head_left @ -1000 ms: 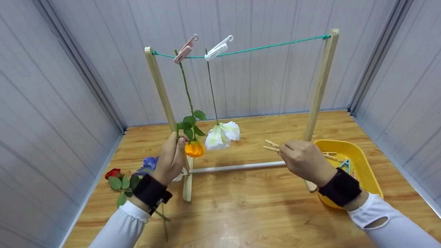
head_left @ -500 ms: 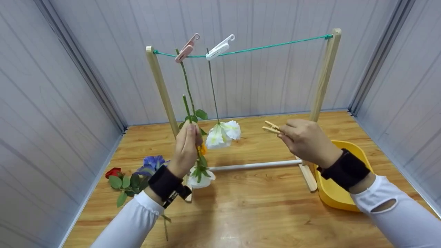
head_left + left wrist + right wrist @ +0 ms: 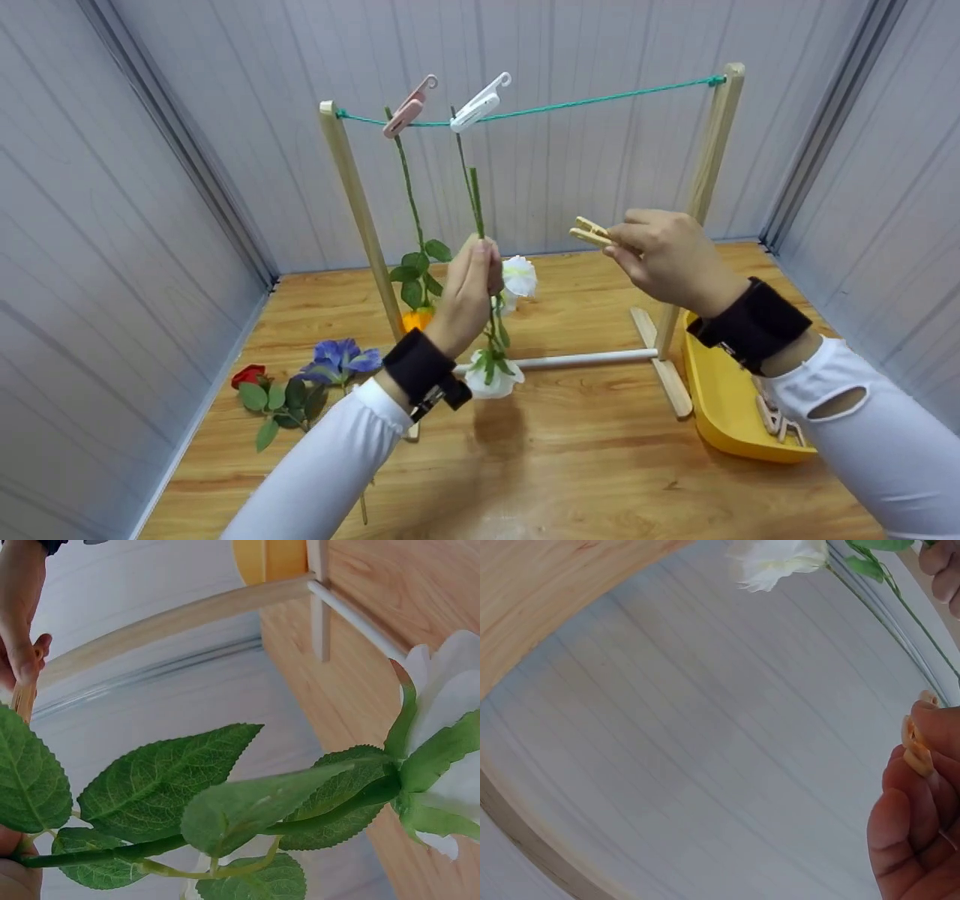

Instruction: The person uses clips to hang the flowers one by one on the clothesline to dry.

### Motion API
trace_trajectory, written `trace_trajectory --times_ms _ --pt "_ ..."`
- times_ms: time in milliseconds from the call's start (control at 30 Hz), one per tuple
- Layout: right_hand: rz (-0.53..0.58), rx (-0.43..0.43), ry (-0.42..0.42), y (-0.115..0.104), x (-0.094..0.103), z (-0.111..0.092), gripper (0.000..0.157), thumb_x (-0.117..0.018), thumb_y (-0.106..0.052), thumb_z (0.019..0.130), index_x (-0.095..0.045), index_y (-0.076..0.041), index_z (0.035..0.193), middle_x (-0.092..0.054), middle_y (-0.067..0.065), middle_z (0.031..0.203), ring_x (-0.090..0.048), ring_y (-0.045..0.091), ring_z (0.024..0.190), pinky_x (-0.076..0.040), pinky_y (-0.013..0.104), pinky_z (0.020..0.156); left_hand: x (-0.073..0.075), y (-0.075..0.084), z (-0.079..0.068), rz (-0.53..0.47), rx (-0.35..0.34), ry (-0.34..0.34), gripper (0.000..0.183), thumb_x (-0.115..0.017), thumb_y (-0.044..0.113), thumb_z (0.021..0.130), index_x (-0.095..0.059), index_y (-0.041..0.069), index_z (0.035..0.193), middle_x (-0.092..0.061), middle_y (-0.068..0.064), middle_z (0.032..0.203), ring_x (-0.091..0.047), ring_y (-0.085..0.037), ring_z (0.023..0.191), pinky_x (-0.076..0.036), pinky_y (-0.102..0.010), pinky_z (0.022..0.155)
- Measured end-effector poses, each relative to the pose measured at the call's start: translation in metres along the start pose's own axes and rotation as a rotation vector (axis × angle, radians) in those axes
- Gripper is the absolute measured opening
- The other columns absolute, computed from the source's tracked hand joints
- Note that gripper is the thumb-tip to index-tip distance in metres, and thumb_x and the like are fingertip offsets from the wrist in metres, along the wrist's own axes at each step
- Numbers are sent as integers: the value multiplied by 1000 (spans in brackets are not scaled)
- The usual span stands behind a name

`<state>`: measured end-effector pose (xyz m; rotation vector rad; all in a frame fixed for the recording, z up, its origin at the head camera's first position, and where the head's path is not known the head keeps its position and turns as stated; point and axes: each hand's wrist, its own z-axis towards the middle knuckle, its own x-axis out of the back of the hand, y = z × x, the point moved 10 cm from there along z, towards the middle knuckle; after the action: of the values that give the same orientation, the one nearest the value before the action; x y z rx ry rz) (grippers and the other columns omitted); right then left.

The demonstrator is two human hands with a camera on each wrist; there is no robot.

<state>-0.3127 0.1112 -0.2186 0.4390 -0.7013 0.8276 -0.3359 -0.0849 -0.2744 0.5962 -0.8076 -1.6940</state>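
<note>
My left hand (image 3: 471, 289) grips the green stem of a white rose (image 3: 493, 375), which hangs head down with the stem's end pointing up below the cord. In the left wrist view the rose's leaves (image 3: 165, 780) and its white bloom (image 3: 450, 735) fill much of the frame. My right hand (image 3: 667, 251) pinches a pale yellow clothespin (image 3: 591, 232), its tips pointing left toward the stem. Behind my left hand, a white flower (image 3: 519, 276) hangs from the cord by a white clothespin (image 3: 475, 111). An orange flower (image 3: 416, 319) hangs by a pink clothespin (image 3: 405, 116).
A teal cord (image 3: 600, 99) spans two wooden posts (image 3: 721, 142), joined low down by a white bar (image 3: 585, 358). At right stands a yellow basket (image 3: 724, 439) holding several clothespins. A red rose (image 3: 249, 373) and a blue flower (image 3: 341, 360) lie on the table at left.
My left hand has carried the white rose right and upward, from beside the left post to in front of the hanging white flower. My right hand has risen with the clothespin.
</note>
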Motion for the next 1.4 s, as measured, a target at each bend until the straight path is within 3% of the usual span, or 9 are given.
trace_trajectory --times_ms 300,633,767,933,1100,1267,1400 --pt "34 -62 0 17 14 19 4 -76 4 95 -78 7 96 -62 14 75 -48 16 63 -40 32 58 -37 -4 16 -54 38 -69 32 -22 18 117 -40 14 91 -28 3 73 -23 -11 63 -23 -24 62" --pt "52 -107 25 27 37 51 9 -75 5 95 -79 11 99 -61 18 76 -46 15 65 -35 24 61 -54 -2 56 -52 12 -46 35 -21 14 119 -41 12 91 -31 3 73 -26 -11 62 -26 -25 62" --pt "60 -107 34 27 47 66 9 -73 6 96 -79 12 100 -59 20 76 -42 14 67 -31 19 63 -54 -7 68 -32 38 -29 35 -21 14 120 -42 11 92 -32 2 74 -27 -11 63 -27 -26 63" --pt "31 -84 23 25 55 82 12 -70 5 99 -78 13 101 -53 19 76 -37 14 68 -27 22 64 -51 -15 79 -20 84 -20 35 -20 16 120 -43 11 94 -33 2 75 -27 -10 63 -26 -26 63" --pt "7 -71 6 22 59 101 16 -69 2 102 -75 12 91 -43 13 74 -33 15 68 -24 26 64 -44 -23 86 -47 139 -8 35 -20 17 121 -43 9 96 -33 2 76 -26 -10 64 -25 -25 64" --pt "4 -56 -10 19 60 119 17 -67 1 102 -75 9 90 -51 17 79 -40 21 70 -29 29 67 -35 -31 90 -63 187 24 34 -20 17 121 -42 9 96 -32 1 78 -24 -11 65 -24 -25 65" --pt "-24 -47 -50 17 59 131 16 -66 0 103 -79 9 99 -57 20 86 -50 31 78 -35 37 72 -33 -35 93 -56 212 47 34 -21 18 121 -43 10 97 -34 1 80 -26 -10 66 -25 -24 66"
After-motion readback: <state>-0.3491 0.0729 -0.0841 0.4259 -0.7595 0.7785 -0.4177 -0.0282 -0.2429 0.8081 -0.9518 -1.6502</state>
